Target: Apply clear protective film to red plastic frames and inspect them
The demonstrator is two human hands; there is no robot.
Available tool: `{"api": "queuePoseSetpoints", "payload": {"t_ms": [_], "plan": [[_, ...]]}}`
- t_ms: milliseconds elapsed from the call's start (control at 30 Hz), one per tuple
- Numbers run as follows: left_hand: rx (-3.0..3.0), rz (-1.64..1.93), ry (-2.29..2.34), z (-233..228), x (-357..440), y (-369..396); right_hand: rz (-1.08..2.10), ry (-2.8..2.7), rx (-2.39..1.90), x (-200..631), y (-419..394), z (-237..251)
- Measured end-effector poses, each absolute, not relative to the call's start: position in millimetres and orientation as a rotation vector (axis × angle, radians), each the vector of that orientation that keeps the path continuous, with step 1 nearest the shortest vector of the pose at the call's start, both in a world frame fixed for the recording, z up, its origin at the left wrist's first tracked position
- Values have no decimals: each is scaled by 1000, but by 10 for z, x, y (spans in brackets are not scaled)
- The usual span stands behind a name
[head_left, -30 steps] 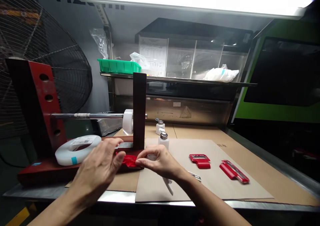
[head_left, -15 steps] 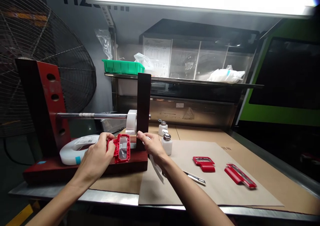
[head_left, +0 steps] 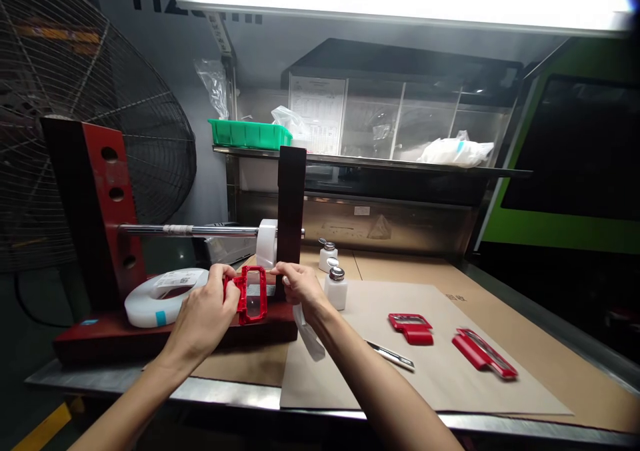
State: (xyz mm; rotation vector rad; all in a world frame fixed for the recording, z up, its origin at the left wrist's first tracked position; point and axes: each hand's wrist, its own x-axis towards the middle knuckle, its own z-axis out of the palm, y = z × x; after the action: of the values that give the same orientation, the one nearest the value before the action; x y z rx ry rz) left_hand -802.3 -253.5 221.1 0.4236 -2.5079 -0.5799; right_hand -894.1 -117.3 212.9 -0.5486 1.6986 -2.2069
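My left hand (head_left: 207, 311) grips a red plastic frame (head_left: 251, 294) with a clear window, held upright over the base of a red tape stand (head_left: 115, 234). My right hand (head_left: 300, 286) pinches a strip of white tape at the frame's right edge; a loose white strip (head_left: 309, 331) hangs below that hand. The strip comes from a small white tape roll (head_left: 267, 243) on the stand's steel rod (head_left: 190, 230).
A large white tape roll (head_left: 163, 294) lies on the stand base. Two small pump bottles (head_left: 336, 284) stand behind my right hand. Two more red frames (head_left: 411, 326) (head_left: 484, 354) and a craft knife (head_left: 390, 356) lie on the brown paper. A fan (head_left: 60, 104) stands at left.
The left hand lifted the red frame off the stand base and turned it upright. The right hand moved up to the tape roll and now holds tape against the frame's edge.
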Motion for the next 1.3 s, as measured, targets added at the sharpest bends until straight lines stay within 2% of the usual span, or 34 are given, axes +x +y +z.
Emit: {"api": "queuePoseSetpoints", "payload": {"t_ms": [433,867,1300], "plan": [[455,-589,-2510,2221,-8023,-2496,-2219,1713,-539,-8905,-1203,2162],[407,-850,-2287,2031,-8180,-2394,-2195,1630,-426,-8327,-986,1730],[320,-918,-2208,2019,-8175,-2414,-2143,1812,-471,-8345,-939,1723]]}}
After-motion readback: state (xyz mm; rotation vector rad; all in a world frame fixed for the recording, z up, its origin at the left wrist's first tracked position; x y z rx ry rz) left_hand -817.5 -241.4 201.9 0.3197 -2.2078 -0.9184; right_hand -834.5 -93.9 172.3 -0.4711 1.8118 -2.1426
